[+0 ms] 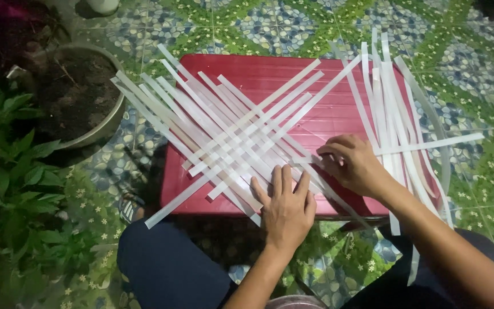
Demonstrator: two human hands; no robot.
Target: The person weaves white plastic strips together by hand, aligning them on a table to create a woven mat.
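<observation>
1. Pressing flat with fingers spread, the left hand point(284, 207) lies palm down on the near edge of the woven strips point(230, 134), holding nothing.
2. These pale strips cross in a lattice on a red plastic surface point(327, 114), which sits on a tiled floor point(270, 23) patterned in green and blue.
3. At the right, the right hand point(353, 163) curls its fingers narrowly over strips at the lattice's right edge; whether it pinches one cannot be told for sure.
4. Just right of that hand, a loose bundle of strips point(393, 109) runs from far to near, hanging past the red surface's near edge.
5. At the far left stands a round pot of dark soil point(78, 94), well apart from both hands.
6. Leafy green plants point(15, 189) fill the near left.
7. Dark-clothed knees point(167, 263) show at the near edge.
</observation>
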